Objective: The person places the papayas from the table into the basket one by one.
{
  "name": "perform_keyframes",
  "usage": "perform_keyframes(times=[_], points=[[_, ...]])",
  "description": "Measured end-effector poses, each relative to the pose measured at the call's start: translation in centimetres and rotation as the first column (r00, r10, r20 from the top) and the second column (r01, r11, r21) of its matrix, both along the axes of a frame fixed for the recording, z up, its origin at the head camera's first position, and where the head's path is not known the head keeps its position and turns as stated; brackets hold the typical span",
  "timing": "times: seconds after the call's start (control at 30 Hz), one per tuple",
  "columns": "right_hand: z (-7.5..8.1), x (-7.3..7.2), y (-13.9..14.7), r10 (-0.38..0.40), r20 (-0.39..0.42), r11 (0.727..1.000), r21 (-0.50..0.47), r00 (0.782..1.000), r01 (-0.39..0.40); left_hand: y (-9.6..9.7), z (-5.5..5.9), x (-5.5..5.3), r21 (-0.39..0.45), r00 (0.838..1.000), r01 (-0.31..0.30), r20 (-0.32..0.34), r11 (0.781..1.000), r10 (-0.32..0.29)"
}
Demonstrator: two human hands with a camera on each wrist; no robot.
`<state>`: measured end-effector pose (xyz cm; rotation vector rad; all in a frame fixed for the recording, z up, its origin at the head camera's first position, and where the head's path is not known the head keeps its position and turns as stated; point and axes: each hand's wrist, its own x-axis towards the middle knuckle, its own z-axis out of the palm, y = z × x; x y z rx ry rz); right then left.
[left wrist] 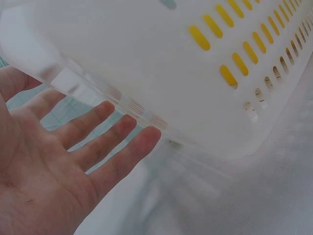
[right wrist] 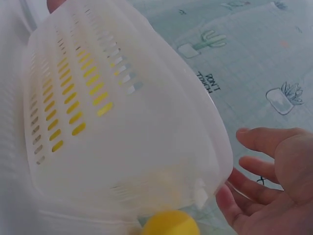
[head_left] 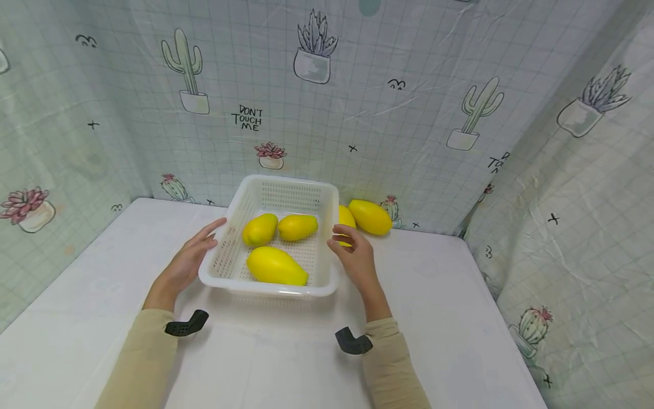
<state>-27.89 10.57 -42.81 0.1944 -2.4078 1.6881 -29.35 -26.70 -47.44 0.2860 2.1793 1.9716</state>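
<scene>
While the straight-fingered left hand (head_left: pixel 186 261) flanks a white perforated plastic basket (head_left: pixel 271 288) on the white table (head_left: pixel 265 363), presumably steadying it, three oval yellow fruits (head_left: pixel 276 266) lie contained inside; the right hand (head_left: pixel 357 258), loosely parted, adjoins the basket's right side, near two outlying yellow fruits (head_left: pixel 372 217).

White tabletop (head_left: pixel 444 307) center to 6 o'clock — pale gridded cactus-print fabric (head_left: pixel 383 34) wraps 9 through 12 to 3, wrinkled. Potted succulent print (head_left: pixel 313 65) at 12 — light soft, shadows faint.
</scene>
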Motion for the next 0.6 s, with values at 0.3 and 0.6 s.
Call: perform_keyframes(times=[0.3, 0.6], points=[[-0.5, -0.8, 1.2, -0.050, -0.005, 0.998, -0.032, 0.999, 0.049, 0.0, 0.0, -0.1, -0.003, 1.000, 0.007, 0.001, 1.000, -0.007], [-1.4, -1.6, 2.1, -0.081, -0.019, 0.995, -0.052, 0.997, 0.080, 0.0, -0.1, -0.2, 0.001, 1.000, -0.002, 0.002, 1.000, 0.002]])
